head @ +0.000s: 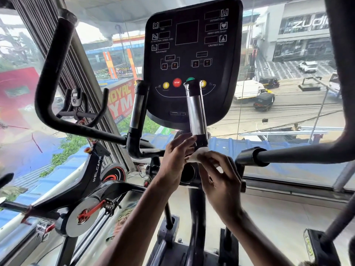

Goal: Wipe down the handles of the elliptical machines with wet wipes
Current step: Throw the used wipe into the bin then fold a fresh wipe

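The elliptical's right inner handle (196,110), black with a silver sensor strip, rises in front of the console (192,54). A white wet wipe (197,153) is pressed around its black base. My right hand (219,179) is shut on the wipe from below. My left hand (177,158) grips the handle's base from the left, fingertips touching the wipe. The left inner handle (137,110) stands untouched. Long black swing handles curve at far left (51,73) and right (299,154).
A black spin bike (92,189) with a silver flywheel stands to the left. A glass window wall lies straight ahead, with a street and vehicles below. The elliptical's column (196,208) and pedals sit under my arms.
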Motion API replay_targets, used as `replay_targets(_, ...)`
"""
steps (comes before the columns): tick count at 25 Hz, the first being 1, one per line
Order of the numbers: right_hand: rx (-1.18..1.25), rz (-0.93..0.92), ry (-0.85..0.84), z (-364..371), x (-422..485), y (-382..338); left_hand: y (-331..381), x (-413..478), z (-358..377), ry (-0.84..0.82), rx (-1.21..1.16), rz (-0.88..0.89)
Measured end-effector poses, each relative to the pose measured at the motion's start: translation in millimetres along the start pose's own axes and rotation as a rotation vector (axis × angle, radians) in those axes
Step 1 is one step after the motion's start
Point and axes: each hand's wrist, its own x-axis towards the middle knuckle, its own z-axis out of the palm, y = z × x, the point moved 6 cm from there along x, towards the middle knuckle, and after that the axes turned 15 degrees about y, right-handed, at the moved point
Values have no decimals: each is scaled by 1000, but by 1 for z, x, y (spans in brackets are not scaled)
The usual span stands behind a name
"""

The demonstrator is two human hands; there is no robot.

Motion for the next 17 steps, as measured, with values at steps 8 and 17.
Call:
replay_targets(8,17,38,28,-2,-9,4,-6,-2,-2,44,50,44)
replay_targets(17,40,128,33,-4,-20,7,-10,-6,-1,36,75,86)
